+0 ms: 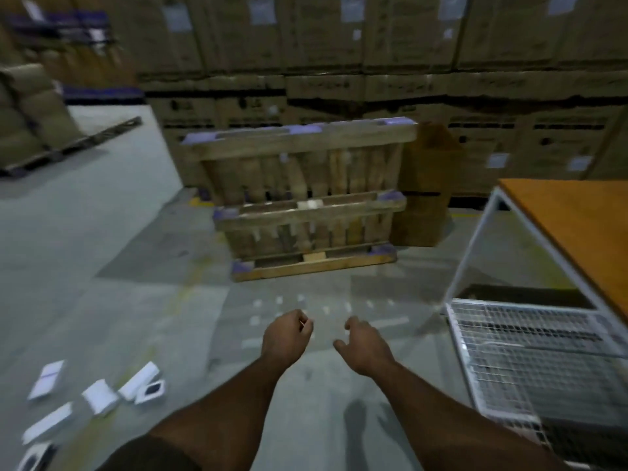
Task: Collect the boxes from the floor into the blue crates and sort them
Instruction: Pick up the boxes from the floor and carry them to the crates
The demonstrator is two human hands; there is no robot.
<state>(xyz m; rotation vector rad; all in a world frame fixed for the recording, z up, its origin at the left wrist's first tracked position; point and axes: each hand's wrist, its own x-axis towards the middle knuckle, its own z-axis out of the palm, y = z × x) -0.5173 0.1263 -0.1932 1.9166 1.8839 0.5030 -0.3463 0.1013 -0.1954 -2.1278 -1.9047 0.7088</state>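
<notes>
We are at the gathering step with nothing picked up: our left hand [287,334] is curled into an empty fist and our right hand [365,345] hangs loose-fingered, also empty. The small white boxes [102,396] lie scattered on the floor [85,266] at about eight o'clock from our hands, well apart. Next we judge we must turn and stoop toward them; no blue crates are in view.

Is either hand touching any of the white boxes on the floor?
Apart. The head view shows the left hand and right hand held out over bare floor, while the white boxes lie well off to the lower left.
</notes>
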